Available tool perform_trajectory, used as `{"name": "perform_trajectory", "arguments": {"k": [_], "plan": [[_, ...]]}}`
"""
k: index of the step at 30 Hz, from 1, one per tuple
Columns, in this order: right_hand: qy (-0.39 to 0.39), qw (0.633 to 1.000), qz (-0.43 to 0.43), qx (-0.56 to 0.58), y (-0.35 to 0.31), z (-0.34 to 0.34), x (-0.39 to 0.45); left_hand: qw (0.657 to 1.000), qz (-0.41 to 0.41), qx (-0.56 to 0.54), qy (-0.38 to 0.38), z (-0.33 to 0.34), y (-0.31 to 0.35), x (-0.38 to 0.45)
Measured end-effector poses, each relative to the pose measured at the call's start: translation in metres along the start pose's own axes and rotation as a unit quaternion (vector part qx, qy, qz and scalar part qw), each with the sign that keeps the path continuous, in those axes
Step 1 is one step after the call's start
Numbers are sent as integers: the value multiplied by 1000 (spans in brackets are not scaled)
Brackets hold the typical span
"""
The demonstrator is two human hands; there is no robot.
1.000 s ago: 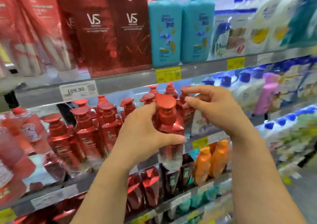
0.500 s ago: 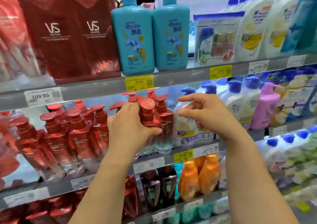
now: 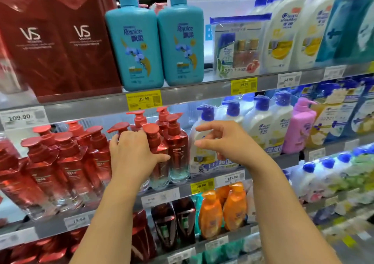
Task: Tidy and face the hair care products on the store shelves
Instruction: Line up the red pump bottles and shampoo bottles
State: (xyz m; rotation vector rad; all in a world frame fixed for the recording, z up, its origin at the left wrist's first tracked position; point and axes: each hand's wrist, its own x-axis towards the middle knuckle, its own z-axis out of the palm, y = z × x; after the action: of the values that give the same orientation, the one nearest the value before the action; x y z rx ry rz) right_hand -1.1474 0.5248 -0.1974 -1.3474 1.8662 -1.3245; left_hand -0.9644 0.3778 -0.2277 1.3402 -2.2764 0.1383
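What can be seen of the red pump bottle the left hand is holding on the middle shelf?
The red pump bottle stands upright at the front edge of the middle shelf. It has a glossy, faceted red body fading to clear at the base, and a red pump head with a flat round top. The left hand wraps it from the left, thumb across its front. A matching bottle stands close on its right; whether they touch is unclear.

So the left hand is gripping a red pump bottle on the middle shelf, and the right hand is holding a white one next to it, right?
Not quite. In the head view the right hand holds nothing; it hovers with loosely curled fingers in front of the white bottle. The left hand does grip a red pump bottle on the middle shelf.
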Motion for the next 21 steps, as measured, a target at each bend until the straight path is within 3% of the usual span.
{"name": "perform_trajectory", "arguments": {"k": [12,21], "plan": [[33,997,45,-48,5,10,-26,998,28,24,-43,1,-2,-3],[103,990,75,-56,-6,24,-60,988,26,-15,-151,-24,2,-9]]}}
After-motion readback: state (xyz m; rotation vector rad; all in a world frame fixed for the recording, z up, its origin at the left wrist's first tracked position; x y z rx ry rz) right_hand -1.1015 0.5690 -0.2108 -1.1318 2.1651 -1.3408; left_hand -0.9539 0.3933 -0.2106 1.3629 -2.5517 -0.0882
